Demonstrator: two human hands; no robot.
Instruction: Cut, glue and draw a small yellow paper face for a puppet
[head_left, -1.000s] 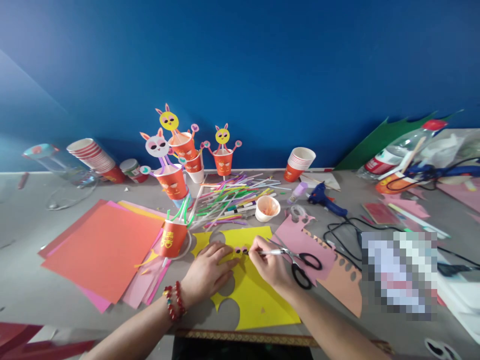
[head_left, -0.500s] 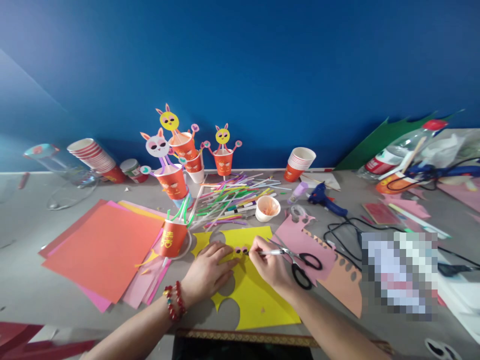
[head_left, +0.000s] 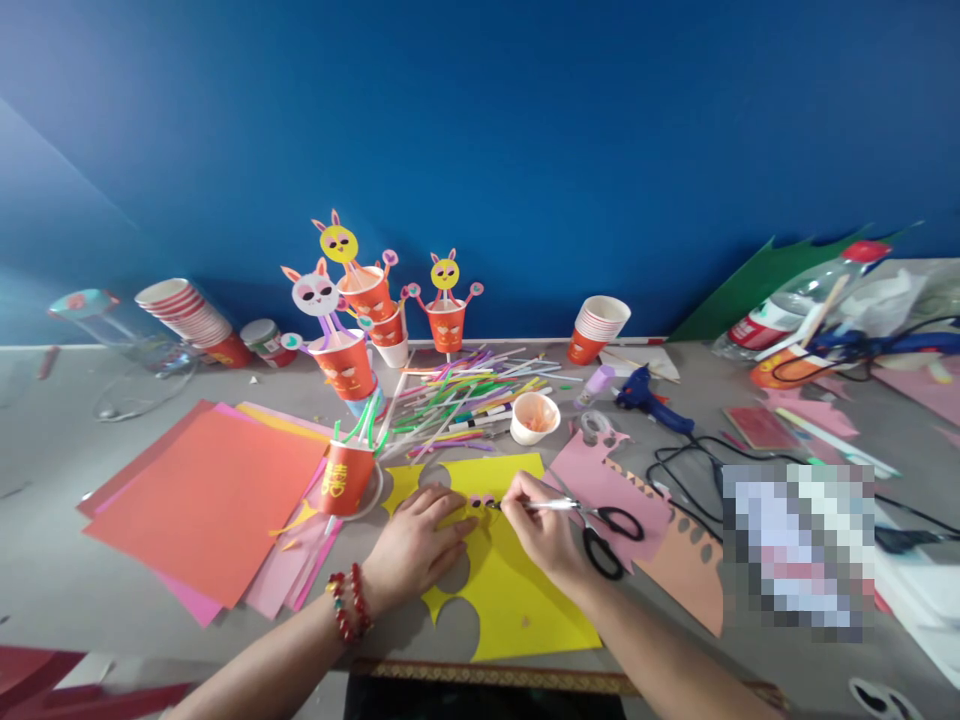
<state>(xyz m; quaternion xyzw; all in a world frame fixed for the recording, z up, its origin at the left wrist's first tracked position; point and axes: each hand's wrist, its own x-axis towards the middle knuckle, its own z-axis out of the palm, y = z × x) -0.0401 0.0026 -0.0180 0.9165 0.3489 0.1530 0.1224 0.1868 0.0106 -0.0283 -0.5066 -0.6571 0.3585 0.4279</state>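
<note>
My left hand [head_left: 420,545] lies flat, fingers stretched out, on a yellow paper sheet [head_left: 517,610] with round bites cut from its left side. In my right hand [head_left: 544,535] is a slim white pen [head_left: 551,505], pinched between the fingers, its dark tip near two small pink-and-black paper eyes [head_left: 482,501] on the yellow sheet. Whether the tip touches the paper is too small to tell. Scissors [head_left: 604,540] with black handles lie just right of that hand, their blades partly behind the pen.
An orange paper cup [head_left: 349,478] with green straws stands left of the sheet. Behind lie many coloured straws [head_left: 465,395], a white cup [head_left: 535,418], and a blue glue gun [head_left: 652,400]. Coloured paper sheets [head_left: 210,510] are stacked left. Cup figures [head_left: 341,365] stand at the back.
My right hand and the pen have shifted very slightly to the right. My left hand stays in place on the yellow sheet.
</note>
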